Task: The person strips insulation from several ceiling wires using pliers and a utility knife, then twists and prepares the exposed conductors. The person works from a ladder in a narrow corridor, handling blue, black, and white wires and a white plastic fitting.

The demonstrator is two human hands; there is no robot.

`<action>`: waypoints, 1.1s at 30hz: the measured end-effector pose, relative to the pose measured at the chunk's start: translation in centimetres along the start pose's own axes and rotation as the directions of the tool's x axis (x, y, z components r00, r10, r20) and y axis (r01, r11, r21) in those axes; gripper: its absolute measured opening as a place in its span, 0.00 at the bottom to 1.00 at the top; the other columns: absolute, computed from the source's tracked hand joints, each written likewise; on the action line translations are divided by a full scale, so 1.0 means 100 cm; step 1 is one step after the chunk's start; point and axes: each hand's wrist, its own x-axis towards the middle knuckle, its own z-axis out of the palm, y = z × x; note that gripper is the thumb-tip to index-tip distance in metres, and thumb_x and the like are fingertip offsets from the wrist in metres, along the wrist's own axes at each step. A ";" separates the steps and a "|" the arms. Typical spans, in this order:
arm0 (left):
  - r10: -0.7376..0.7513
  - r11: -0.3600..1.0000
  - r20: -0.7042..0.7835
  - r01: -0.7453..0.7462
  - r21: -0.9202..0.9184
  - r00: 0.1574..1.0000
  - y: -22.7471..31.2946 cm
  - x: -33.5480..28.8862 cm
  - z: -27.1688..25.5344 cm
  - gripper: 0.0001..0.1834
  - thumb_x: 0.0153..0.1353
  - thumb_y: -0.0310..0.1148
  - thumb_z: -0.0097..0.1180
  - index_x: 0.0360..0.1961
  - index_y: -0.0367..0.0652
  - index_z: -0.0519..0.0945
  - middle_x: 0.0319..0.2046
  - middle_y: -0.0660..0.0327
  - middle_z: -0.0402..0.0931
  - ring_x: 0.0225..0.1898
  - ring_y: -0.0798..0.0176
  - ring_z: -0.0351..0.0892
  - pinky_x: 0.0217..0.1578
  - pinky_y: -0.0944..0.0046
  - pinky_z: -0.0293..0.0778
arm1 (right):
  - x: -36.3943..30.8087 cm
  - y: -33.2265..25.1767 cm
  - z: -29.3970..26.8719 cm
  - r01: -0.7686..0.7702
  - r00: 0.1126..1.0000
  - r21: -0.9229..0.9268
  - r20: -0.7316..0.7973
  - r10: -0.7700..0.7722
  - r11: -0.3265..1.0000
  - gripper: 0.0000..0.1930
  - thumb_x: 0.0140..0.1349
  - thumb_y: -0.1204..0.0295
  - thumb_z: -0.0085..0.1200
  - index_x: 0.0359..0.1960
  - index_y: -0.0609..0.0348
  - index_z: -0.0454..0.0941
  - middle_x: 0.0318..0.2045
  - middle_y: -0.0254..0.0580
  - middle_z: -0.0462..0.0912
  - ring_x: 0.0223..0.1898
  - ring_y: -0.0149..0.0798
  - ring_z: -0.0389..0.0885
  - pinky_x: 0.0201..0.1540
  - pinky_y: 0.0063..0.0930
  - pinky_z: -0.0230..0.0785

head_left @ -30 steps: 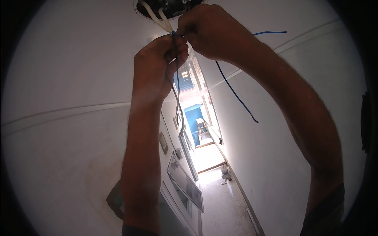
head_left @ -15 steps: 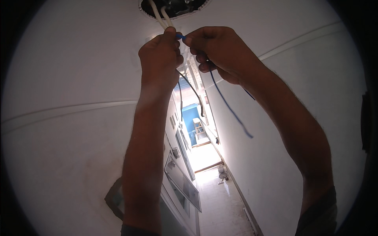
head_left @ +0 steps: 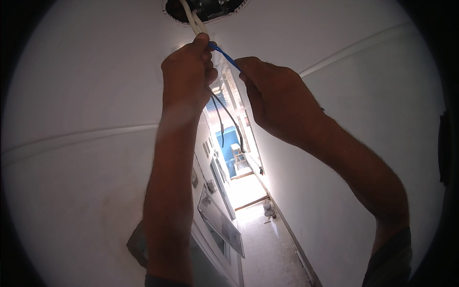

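Two white sheathed cables [head_left: 196,23] come down out of a round hole [head_left: 217,8] in the ceiling. My left hand [head_left: 186,64] is closed around their lower ends, its thumb on top. Blue wires [head_left: 224,54] stretch from its fingers to my right hand [head_left: 272,91], twisted against each other near the left fingers. The fingers of my right hand are closed on the blue wires, and their far ends are hidden by it. Below my left hand hang two dark wires [head_left: 227,110], loose and apart from my right hand.
A pale wall [head_left: 344,143] rises at the right. Far below lie a bright corridor floor [head_left: 260,246], an open window [head_left: 220,222] at the left, a stepladder [head_left: 238,155] and a small fan-like object [head_left: 269,212].
My right hand has moved down and right, away from the left, and more of the blue wires shows between them. The left hand keeps its hold, shifted slightly left.
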 end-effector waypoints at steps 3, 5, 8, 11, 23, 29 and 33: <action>-0.001 1.000 0.014 0.001 -0.007 1.000 0.004 0.000 -0.005 0.13 0.69 0.34 0.60 0.33 0.34 0.79 0.18 0.71 0.62 0.17 0.77 0.52 0.18 0.73 0.51 | 0.004 -0.010 -0.011 -0.130 0.991 0.266 0.068 0.116 0.955 0.06 0.72 0.78 0.47 0.47 0.64 0.74 0.24 0.50 0.81 0.20 0.39 0.80 0.25 0.35 0.68; -0.015 1.000 0.061 0.017 -0.025 0.998 0.003 0.000 -0.007 0.13 0.68 0.34 0.61 0.33 0.33 0.79 0.18 0.71 0.62 0.17 0.77 0.52 0.18 0.74 0.50 | 0.004 0.010 0.001 -0.087 0.995 0.281 -0.023 0.098 0.956 0.06 0.73 0.78 0.46 0.46 0.64 0.74 0.24 0.49 0.81 0.19 0.37 0.79 0.24 0.34 0.68; -0.024 1.000 0.084 0.024 -0.004 0.996 -0.007 -0.003 -0.006 0.13 0.68 0.35 0.62 0.35 0.33 0.80 0.19 0.70 0.63 0.17 0.76 0.52 0.18 0.74 0.51 | 0.015 0.033 0.005 -0.122 0.992 0.156 0.005 0.123 0.980 0.08 0.71 0.78 0.47 0.49 0.63 0.76 0.25 0.47 0.82 0.18 0.35 0.79 0.23 0.33 0.68; 0.008 1.000 0.014 -0.009 0.011 1.000 -0.004 -0.004 -0.010 0.13 0.68 0.35 0.62 0.37 0.33 0.80 0.20 0.69 0.65 0.18 0.76 0.55 0.19 0.74 0.53 | 0.031 0.017 -0.001 -0.241 0.968 0.271 0.142 0.209 0.932 0.15 0.69 0.76 0.50 0.56 0.61 0.75 0.27 0.46 0.85 0.19 0.35 0.80 0.24 0.30 0.70; -0.149 0.965 0.185 0.184 -0.188 0.971 -0.004 -0.016 -0.021 0.19 0.75 0.37 0.51 0.58 0.34 0.77 0.30 0.66 0.74 0.27 0.72 0.71 0.28 0.74 0.70 | 0.080 0.024 0.006 -0.156 0.986 0.478 0.028 0.162 0.864 0.11 0.67 0.66 0.57 0.37 0.58 0.89 0.24 0.39 0.84 0.25 0.30 0.75 0.33 0.29 0.69; -0.183 0.724 0.615 0.528 -0.444 0.767 -0.021 -0.001 -0.059 0.18 0.74 0.34 0.51 0.61 0.39 0.77 0.28 0.67 0.73 0.20 0.76 0.68 0.17 0.76 0.69 | 0.083 0.028 0.021 -0.141 0.986 0.576 0.011 0.165 0.805 0.10 0.67 0.68 0.58 0.36 0.59 0.89 0.22 0.38 0.82 0.23 0.28 0.70 0.30 0.28 0.65; -0.182 0.900 0.515 0.353 -0.255 0.838 -0.021 -0.011 -0.056 0.18 0.74 0.35 0.52 0.62 0.43 0.77 0.23 0.71 0.66 0.16 0.79 0.60 0.12 0.78 0.57 | 0.084 0.035 0.028 -0.106 0.990 0.589 -0.012 0.140 0.801 0.10 0.68 0.67 0.57 0.38 0.60 0.88 0.24 0.39 0.85 0.23 0.28 0.72 0.30 0.28 0.67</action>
